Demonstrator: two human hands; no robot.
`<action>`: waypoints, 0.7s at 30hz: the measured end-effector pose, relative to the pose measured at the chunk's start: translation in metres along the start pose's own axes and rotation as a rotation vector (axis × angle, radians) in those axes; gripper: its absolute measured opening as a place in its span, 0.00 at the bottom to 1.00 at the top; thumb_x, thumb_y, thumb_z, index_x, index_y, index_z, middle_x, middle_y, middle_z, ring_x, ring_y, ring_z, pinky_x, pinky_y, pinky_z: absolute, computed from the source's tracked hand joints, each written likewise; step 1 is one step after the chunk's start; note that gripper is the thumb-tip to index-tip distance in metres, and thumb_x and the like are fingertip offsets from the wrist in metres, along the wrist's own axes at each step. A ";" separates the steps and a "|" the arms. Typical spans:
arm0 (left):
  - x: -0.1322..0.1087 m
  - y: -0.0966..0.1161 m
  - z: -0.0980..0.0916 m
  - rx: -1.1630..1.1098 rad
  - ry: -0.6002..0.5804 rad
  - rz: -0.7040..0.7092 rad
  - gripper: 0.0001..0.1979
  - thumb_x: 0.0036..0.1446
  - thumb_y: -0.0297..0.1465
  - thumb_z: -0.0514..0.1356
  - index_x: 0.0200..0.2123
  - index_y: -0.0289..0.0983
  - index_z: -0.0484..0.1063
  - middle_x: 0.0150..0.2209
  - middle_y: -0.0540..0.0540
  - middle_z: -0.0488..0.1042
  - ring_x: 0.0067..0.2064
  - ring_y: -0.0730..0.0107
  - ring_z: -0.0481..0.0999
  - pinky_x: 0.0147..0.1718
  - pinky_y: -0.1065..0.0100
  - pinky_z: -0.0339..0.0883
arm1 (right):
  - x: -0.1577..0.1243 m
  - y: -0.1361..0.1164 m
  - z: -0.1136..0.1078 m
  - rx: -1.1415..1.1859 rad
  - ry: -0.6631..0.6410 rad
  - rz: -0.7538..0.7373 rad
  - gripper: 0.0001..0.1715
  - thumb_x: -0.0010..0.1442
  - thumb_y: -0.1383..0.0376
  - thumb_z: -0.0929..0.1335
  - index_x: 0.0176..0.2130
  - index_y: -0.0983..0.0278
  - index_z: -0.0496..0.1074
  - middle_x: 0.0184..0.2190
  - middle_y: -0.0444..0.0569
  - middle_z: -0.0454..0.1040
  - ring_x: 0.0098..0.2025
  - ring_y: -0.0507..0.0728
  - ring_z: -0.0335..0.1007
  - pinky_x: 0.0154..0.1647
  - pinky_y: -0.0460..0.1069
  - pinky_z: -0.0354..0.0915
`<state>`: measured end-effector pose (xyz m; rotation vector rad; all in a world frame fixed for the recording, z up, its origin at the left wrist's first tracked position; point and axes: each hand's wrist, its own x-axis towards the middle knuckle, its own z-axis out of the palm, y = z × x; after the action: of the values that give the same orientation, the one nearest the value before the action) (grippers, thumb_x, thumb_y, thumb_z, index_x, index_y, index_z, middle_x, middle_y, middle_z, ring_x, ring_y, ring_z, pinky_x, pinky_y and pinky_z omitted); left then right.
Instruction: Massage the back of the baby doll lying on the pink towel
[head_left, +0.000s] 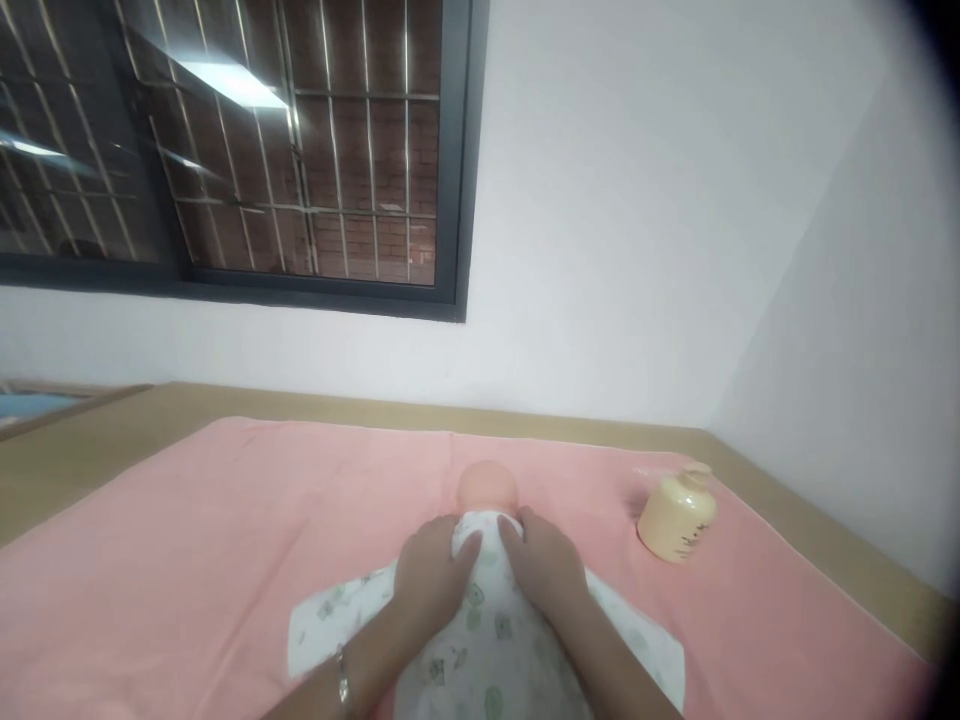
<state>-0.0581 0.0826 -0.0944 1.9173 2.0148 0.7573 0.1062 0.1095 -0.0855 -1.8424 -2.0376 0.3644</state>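
Note:
A baby doll (487, 487) with a smooth, bare head lies on the pink cloth, its head pointing away from me. It wears a white garment (491, 640) printed with small green and grey figures, and the sleeves spread out to both sides. My left hand (435, 572) grips the doll's upper body at the left, thumb on top of the garment. At the right shoulder, my right hand (547, 565) holds it the same way. Both hands' fingers curl round the sides and are partly hidden. A bracelet circles my left wrist.
A cream-yellow jar (675, 517) with dark markings leans on the cloth at the right. The pink cloth (165, 530) covers most of a wooden tabletop (300, 400). Behind it rise a white wall (615, 220) and a dark-framed window (454, 200) with metal bars.

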 end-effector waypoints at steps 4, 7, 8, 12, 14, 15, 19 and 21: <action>0.001 0.000 0.001 0.007 -0.004 -0.005 0.21 0.62 0.46 0.45 0.37 0.38 0.70 0.37 0.44 0.74 0.41 0.59 0.71 0.40 0.62 0.60 | 0.000 0.001 -0.001 0.006 -0.009 0.011 0.26 0.66 0.51 0.53 0.39 0.64 0.69 0.34 0.53 0.74 0.35 0.59 0.69 0.33 0.50 0.58; 0.001 0.000 0.001 0.007 -0.004 -0.001 0.22 0.62 0.46 0.45 0.38 0.38 0.70 0.38 0.44 0.74 0.41 0.59 0.71 0.39 0.63 0.60 | 0.001 0.002 0.000 0.008 -0.010 0.014 0.26 0.66 0.50 0.53 0.39 0.64 0.69 0.34 0.53 0.73 0.36 0.59 0.69 0.34 0.50 0.57; 0.000 0.000 0.001 0.008 -0.004 0.000 0.22 0.62 0.47 0.44 0.38 0.38 0.70 0.38 0.44 0.74 0.41 0.59 0.71 0.39 0.63 0.60 | 0.002 0.002 0.001 0.008 -0.012 0.013 0.26 0.66 0.50 0.53 0.39 0.64 0.69 0.35 0.53 0.73 0.36 0.59 0.69 0.34 0.50 0.57; -0.001 0.000 0.002 0.009 0.009 0.007 0.22 0.62 0.47 0.45 0.37 0.38 0.70 0.37 0.44 0.74 0.41 0.60 0.71 0.39 0.63 0.60 | 0.003 0.002 -0.002 -0.025 -0.033 -0.009 0.27 0.67 0.51 0.52 0.42 0.65 0.69 0.37 0.54 0.74 0.38 0.59 0.69 0.36 0.50 0.58; -0.002 0.001 0.002 0.015 0.020 0.020 0.21 0.62 0.46 0.45 0.36 0.38 0.70 0.37 0.45 0.74 0.40 0.60 0.71 0.38 0.63 0.60 | -0.002 -0.002 -0.008 -0.102 -0.067 -0.024 0.28 0.68 0.53 0.51 0.42 0.67 0.69 0.38 0.56 0.74 0.38 0.60 0.70 0.37 0.51 0.59; -0.003 0.003 0.001 0.025 0.024 0.026 0.21 0.62 0.46 0.45 0.35 0.38 0.70 0.36 0.45 0.74 0.39 0.61 0.71 0.38 0.64 0.60 | -0.007 -0.005 -0.011 -0.159 -0.081 -0.042 0.28 0.69 0.53 0.51 0.43 0.67 0.69 0.38 0.57 0.74 0.39 0.61 0.70 0.38 0.52 0.59; -0.007 0.009 -0.006 0.057 0.004 0.028 0.21 0.63 0.44 0.44 0.35 0.38 0.70 0.36 0.45 0.74 0.39 0.63 0.72 0.36 0.66 0.59 | -0.037 -0.021 -0.025 -0.329 -0.065 -0.239 0.24 0.69 0.59 0.53 0.45 0.70 0.70 0.40 0.61 0.72 0.41 0.63 0.68 0.41 0.55 0.60; -0.010 0.012 -0.010 0.077 -0.004 0.054 0.21 0.65 0.43 0.43 0.36 0.38 0.70 0.36 0.44 0.74 0.39 0.63 0.71 0.37 0.65 0.60 | -0.050 -0.028 -0.029 -0.354 -0.042 -0.360 0.20 0.67 0.64 0.55 0.48 0.70 0.69 0.42 0.62 0.71 0.44 0.64 0.67 0.44 0.56 0.60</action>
<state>-0.0521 0.0713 -0.0816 2.0213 2.0259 0.6980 0.0976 0.0556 -0.0520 -1.6031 -2.5329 -0.0622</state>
